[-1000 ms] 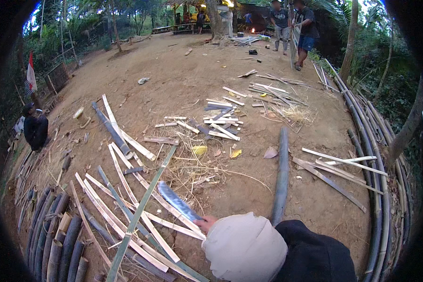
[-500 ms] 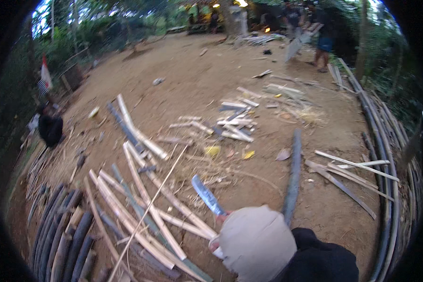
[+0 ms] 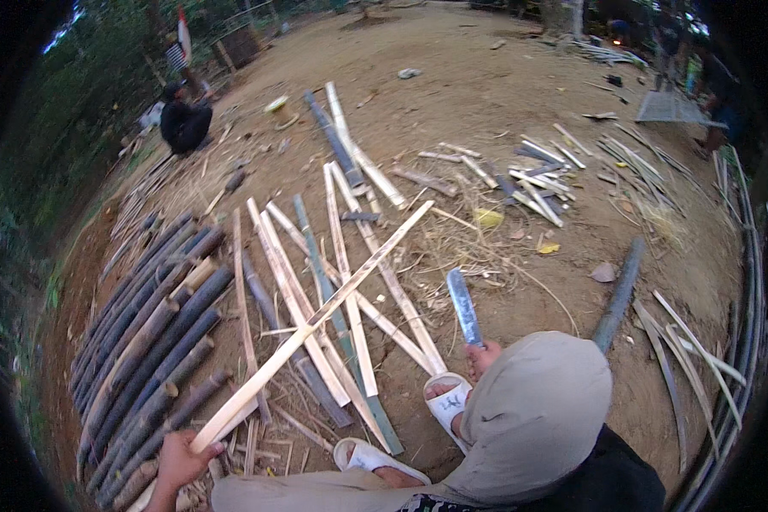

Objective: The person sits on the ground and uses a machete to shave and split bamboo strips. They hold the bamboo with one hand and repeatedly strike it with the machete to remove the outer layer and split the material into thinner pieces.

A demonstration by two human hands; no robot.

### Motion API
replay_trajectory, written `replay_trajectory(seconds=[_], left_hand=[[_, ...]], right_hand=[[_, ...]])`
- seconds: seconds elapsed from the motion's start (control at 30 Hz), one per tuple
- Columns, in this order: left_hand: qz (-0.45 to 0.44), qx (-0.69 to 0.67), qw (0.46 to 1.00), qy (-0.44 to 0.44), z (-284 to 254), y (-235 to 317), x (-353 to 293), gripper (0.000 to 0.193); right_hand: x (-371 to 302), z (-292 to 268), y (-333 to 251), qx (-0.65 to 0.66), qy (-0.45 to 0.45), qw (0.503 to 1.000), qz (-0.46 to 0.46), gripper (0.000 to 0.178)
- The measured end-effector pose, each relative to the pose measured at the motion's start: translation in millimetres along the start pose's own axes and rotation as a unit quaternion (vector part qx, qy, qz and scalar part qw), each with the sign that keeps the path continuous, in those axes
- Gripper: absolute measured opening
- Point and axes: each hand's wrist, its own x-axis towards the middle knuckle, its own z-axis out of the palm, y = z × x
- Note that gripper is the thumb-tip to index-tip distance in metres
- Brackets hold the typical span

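Note:
My left hand point(image 3: 186, 458) is closed around the near end of a long pale split bamboo strip point(image 3: 260, 375). The strip slants up and away to the right, above other strips on the ground. In my right hand point(image 3: 484, 357) is a machete point(image 3: 462, 305), its broad blade pointing away and apart from the strip. My right knee partly hides that hand and the handle. Several split bamboo pieces point(image 3: 341, 294) lie crossed in front of my feet, which are in white sandals point(image 3: 446, 401).
Dark bamboo poles point(image 3: 175, 328) are stacked at the left. Short split pieces point(image 3: 533, 179) and shavings lie ahead, with a single pole point(image 3: 619, 294) to the right. Long poles point(image 3: 747, 282) line the right edge. One person point(image 3: 185, 119) crouches far left; others stand far right.
The view has turned left and down, bringing my left hand and both sandals into sight. The strip's broad pale face now shows, where a thin line appeared before. The machete remains in my right hand.

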Motion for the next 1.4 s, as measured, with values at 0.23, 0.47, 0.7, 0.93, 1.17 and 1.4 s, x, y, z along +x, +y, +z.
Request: replay_trajectory(seconds=[0.23, 0.47, 0.7, 0.93, 1.17, 1.4], left_hand=[[-0.098, -0.273, 0.953, -0.086, -9, -22, -58, 0.027], [-0.127, -0.443, 0.887, -0.036, 35, 19, -11, 0.037], [-0.065, -0.349, 0.927, 0.119, 124, 78, 150, 0.040], [-0.125, -0.258, 0.955, 0.074, 248, 80, 204, 0.034], [-0.053, 0.003, 0.929, 0.367, 254, 133, 179, 0.030], [0.260, -0.218, 0.935, 0.099, 296, 250, 167, 0.021]], right_hand=[[-6, 2, -15, -0.036, 0.071, 0.997, -0.013, 0.015], [3, -3, -13, -0.037, 0.037, 0.999, -0.002, 0.014], [-17, -1, -21, -0.036, 0.069, 0.994, -0.072, 0.015], [6, -23, 6, -0.067, 0.077, 0.990, -0.101, 0.017], [3, -42, 6, -0.151, 0.098, 0.974, -0.139, 0.018], [13, -57, 12, -0.194, 0.089, 0.969, -0.127, 0.021]])
